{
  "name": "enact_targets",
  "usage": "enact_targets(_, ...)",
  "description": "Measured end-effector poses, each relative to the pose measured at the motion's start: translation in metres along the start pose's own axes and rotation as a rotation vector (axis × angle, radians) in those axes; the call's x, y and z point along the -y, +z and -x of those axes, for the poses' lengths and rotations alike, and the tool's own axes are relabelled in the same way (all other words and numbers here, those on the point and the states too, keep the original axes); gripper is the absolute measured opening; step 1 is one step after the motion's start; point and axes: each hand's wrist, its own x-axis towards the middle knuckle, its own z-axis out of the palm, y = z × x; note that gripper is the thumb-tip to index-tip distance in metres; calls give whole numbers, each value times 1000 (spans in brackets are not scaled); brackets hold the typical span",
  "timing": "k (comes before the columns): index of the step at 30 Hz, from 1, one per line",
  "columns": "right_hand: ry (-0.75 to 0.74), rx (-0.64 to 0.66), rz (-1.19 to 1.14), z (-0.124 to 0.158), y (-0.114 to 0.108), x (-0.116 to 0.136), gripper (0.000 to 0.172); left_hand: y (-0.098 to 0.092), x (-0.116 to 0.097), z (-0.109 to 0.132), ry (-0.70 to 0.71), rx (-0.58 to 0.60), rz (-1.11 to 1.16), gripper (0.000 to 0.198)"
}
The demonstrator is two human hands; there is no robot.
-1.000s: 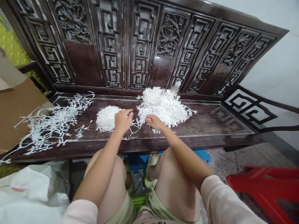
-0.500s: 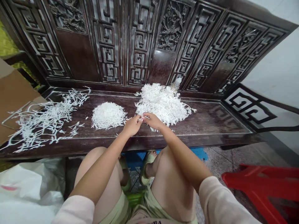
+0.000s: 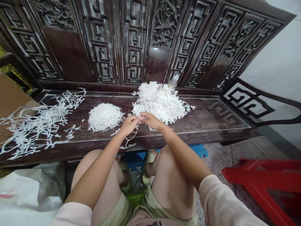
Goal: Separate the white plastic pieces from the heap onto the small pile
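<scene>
My left hand (image 3: 129, 125) is pinched closed on a thin white branched plastic stem (image 3: 132, 140), which hangs below the fingers over the bench's front edge. Fingertip to fingertip with it, my right hand (image 3: 150, 120) is also closed, pinching a small white bit at the same stem. What exactly lies between the fingertips is too small to make out. Just behind the hands rises a large heap of white branched plastic pieces (image 3: 162, 105). To the left sits a rounder mound of small white plastic bits (image 3: 105, 116).
A tangle of long white stems (image 3: 44, 125) spreads over the left of the dark wooden bench (image 3: 207, 121), by a cardboard box (image 3: 14, 97). A clear bottle (image 3: 173, 81) stands behind the heap. White plastic bag (image 3: 25, 191) lies lower left; red stool (image 3: 263, 179) stands right.
A branched stem now hangs beneath my left hand, where none showed before. Both hands stay pinched together, and the whole view has shifted slightly.
</scene>
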Motion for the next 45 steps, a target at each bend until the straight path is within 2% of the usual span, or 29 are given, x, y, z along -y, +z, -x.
enact_targets(2,-16,2,-26,1,0,2,22,-1,-2,2,-38,17,60,29)
enact_targets(4,-11,-4,-24,0,-1,2,22,-1,-3,4,-40,40,20,30)
enact_targets(9,74,45,-7,-1,1,-7,22,0,-2,9,78,-45,-333,25)
enact_targets(13,83,79,4,-2,4,-13,22,1,-1,9,147,-58,-443,26)
enact_targets(16,66,109,-4,-1,5,-10,18,0,-1,8,90,-51,-391,31)
enact_targets(20,73,106,-177,0,6,0,14,-4,-2,6,-54,-41,-121,31)
enact_targets(24,189,-101,-421,1,17,13,14,-6,-5,5,-43,-88,112,27)
enact_targets(26,270,-205,-506,0,25,18,12,-4,-6,4,-18,-144,124,27)
enact_targets(29,367,-287,-544,-6,32,17,8,1,-8,5,-7,-224,65,27)
enact_targets(31,437,-382,-518,-11,28,8,5,5,-11,10,8,-248,26,26)
enact_targets(34,545,-583,-417,-12,5,-14,6,7,-16,20,63,-223,49,22)
enact_targets(35,544,-577,-384,-11,-4,-22,6,7,-17,23,70,-201,82,20)
enact_targets(37,510,-401,-371,-5,-18,-34,7,5,-17,25,28,-176,184,15)
enact_targets(39,511,-285,-405,2,-22,-39,7,2,-12,21,-105,-195,337,11)
enact_targets(42,448,-226,-440,4,-15,-33,12,0,0,8,-383,-238,571,6)
enact_targets(45,373,-159,-384,0,-2,-22,19,2,12,-1,-499,-251,615,10)
